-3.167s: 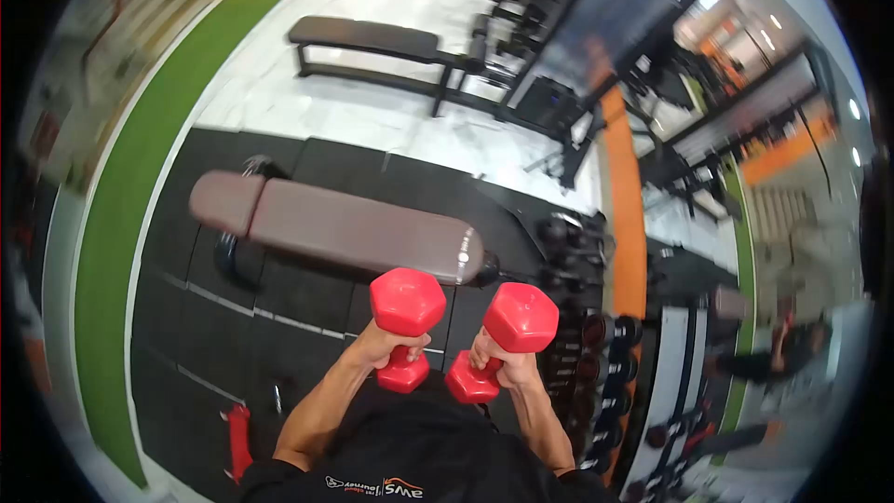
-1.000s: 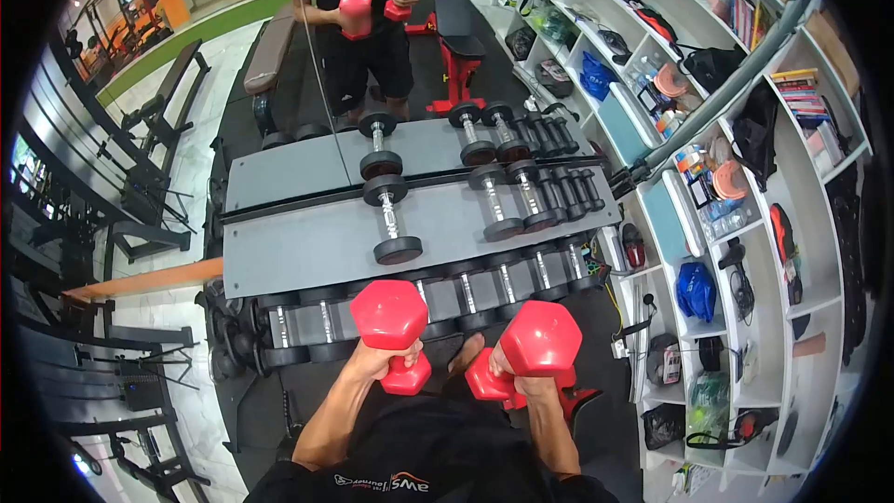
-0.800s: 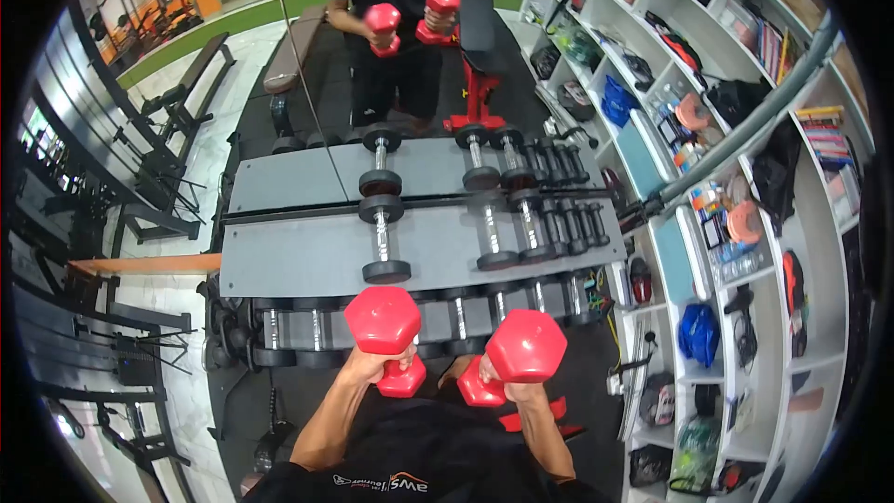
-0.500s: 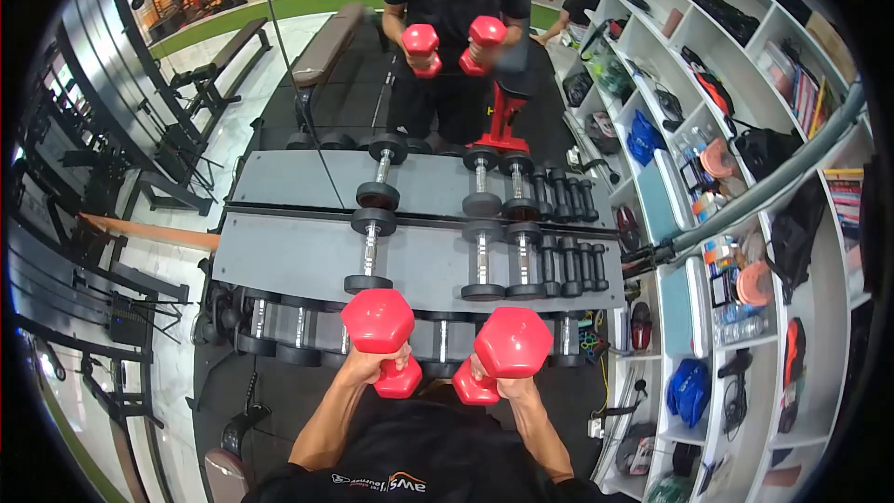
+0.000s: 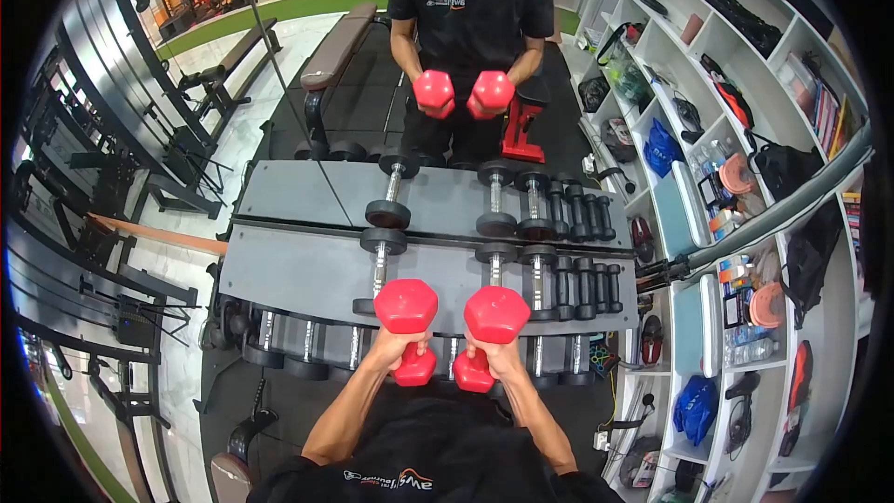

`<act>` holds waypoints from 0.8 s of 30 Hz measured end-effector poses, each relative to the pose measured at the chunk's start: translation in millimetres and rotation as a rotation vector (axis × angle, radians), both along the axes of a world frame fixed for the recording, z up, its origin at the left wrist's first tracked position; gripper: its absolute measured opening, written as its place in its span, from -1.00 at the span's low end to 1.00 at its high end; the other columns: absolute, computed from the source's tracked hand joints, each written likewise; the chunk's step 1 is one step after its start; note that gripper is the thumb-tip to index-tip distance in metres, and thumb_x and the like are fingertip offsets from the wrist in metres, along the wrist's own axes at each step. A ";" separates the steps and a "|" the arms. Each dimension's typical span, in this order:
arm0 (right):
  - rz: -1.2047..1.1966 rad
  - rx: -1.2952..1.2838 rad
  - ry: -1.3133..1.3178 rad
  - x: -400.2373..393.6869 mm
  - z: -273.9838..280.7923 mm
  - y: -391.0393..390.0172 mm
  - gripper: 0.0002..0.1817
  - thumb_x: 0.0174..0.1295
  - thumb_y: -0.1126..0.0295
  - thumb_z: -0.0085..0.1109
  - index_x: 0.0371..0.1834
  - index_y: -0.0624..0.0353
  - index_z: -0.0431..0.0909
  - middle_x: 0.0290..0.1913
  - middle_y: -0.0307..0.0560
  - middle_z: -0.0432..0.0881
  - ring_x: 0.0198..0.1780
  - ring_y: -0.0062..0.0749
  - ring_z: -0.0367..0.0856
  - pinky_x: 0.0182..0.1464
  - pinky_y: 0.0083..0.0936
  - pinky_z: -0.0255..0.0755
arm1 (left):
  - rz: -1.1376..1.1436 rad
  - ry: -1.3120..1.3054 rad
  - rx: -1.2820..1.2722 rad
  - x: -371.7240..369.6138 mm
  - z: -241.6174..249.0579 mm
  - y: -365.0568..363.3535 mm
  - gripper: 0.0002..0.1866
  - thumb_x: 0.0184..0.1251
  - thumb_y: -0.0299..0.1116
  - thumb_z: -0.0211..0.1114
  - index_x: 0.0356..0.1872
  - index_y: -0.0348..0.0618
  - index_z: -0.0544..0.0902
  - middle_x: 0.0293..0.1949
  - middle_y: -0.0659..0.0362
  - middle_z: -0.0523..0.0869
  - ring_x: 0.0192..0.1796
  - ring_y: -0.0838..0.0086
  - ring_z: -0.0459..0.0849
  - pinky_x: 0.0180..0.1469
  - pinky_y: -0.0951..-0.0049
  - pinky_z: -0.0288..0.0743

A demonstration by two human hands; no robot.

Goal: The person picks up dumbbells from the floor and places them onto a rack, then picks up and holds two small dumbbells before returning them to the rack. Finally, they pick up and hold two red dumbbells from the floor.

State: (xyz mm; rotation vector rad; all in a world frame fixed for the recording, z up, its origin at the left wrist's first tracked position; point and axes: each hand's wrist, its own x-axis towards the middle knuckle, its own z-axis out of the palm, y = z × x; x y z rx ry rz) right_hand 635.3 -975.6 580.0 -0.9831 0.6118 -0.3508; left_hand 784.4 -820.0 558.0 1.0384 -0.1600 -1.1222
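Both dumbbells are red with six-sided heads and stand nearly upright in front of my chest. My left hand point(image 5: 395, 351) is closed round the handle of the left red dumbbell point(image 5: 406, 305), one head above the fist and one below. Likewise, my right hand point(image 5: 501, 360) grips the right red dumbbell point(image 5: 497, 313). A small gap separates the two weights. Just beyond them, a grey rack shelf point(image 5: 289, 265) carries black dumbbells with metal handles point(image 5: 381, 265), partly covered by the red ones.
A mirror behind the rack repeats my body and the weights. More black dumbbells point(image 5: 308, 345) sit on the lower tier. White cubby shelves point(image 5: 684, 354) with bags and bottles line the right side. Gym machines point(image 5: 140, 307) stand at left, and a bench seat point(image 5: 231, 477) is low at left.
My hands have come nearer each other, narrowing the gap between the red dumbbells. The left weight now sits further right. The camera view has shifted slightly, and the grips stay closed.
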 end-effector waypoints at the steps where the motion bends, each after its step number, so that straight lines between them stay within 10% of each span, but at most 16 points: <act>1: 0.009 -0.019 0.004 7.7 -4.6 -3.1 -0.76 0.09 0.64 0.30 -0.18 0.27 0.52 -0.46 -0.13 0.56 -0.53 -0.46 0.55 -0.47 -0.48 0.50 | 0.007 -0.001 0.017 4.4 4.5 -6.2 -0.89 0.07 -0.63 0.25 -0.37 -0.27 0.54 -0.59 0.12 0.54 -0.56 0.41 0.54 -0.43 0.40 0.46; 24: 0.056 0.191 0.476 125.2 -124.4 -70.9 -0.89 0.11 0.42 0.29 -0.43 0.18 0.56 -0.61 -0.18 0.52 -0.66 -0.45 0.49 -0.62 -0.44 0.42 | -0.001 0.137 0.374 83.8 -98.2 -101.2 -0.91 0.15 -0.50 0.29 -0.48 -0.24 0.56 -0.64 0.16 0.52 -0.69 0.41 0.50 -0.66 0.40 0.38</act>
